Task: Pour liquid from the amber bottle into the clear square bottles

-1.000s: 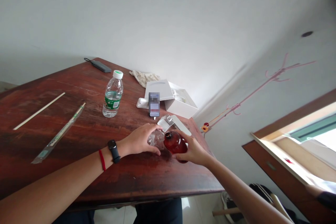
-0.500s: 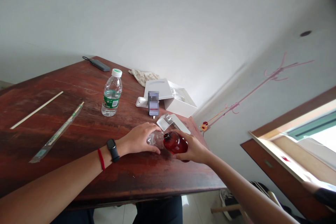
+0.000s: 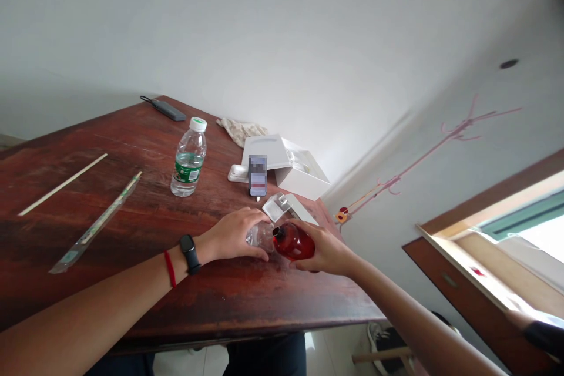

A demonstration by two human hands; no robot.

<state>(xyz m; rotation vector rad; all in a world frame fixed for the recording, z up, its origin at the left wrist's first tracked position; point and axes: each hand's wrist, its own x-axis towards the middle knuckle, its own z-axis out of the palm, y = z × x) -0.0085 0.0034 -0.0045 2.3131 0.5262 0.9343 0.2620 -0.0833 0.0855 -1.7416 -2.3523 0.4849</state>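
My left hand (image 3: 241,234) is closed around a small clear cup (image 3: 261,236) on the near part of the wooden table. In my right hand (image 3: 324,248) is a red see-through bottle (image 3: 293,242), tilted so that its dark mouth points left at the cup's rim. I cannot tell whether any liquid runs from it. Just beyond both hands lie a clear plastic case (image 3: 276,207) and a flat white piece (image 3: 302,210). Left of them, a water bottle (image 3: 188,158) with a green label and white cap stands upright, partly filled.
A phone (image 3: 258,176) is propped upright before an open white box (image 3: 304,173). To the left lie a bare stick (image 3: 64,184) and wrapped chopsticks (image 3: 97,223). At the back are a grey hub (image 3: 163,108) and a cloth (image 3: 242,129). A wall bounds the table (image 3: 211,299).
The red bottle has shifted very slightly left, its mouth a little nearer the cup. My left hand keeps its grip on the cup. The view has tilted slightly.
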